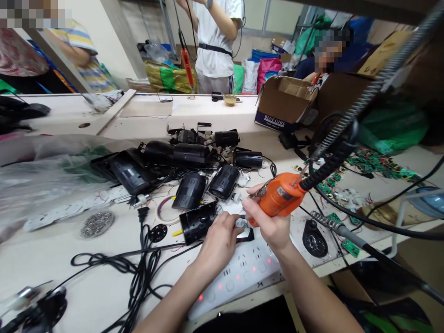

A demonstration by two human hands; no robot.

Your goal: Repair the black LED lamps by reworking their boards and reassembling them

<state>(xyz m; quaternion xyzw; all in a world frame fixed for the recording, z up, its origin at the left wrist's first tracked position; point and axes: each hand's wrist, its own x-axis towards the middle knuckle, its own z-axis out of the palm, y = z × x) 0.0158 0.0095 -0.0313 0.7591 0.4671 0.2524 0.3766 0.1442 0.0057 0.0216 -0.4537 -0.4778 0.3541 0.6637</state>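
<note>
The right hand [268, 224] wrapped its fingers round the orange electric screwdriver [279, 199], long axis pointing down-left toward the black housing [198, 222] pinched by the left hand [218, 240]

I sit at a pale workbench [86, 296] that runs back to a second, longer bench [208, 111] of the same light top. A bare off-white wall [90, 27] stands behind on the left, with a slanted grey beam [62, 60] before it. Further back I see grey-framed window panels [277, 16]. A cardboard box [284, 99] sits at the far bench's end, and coloured sacks [169, 78] are heaped on the floor behind it. 3 people are across the benches. The light is even and indoor, with a dark shelf edge [381, 7] overhead on my right
</note>
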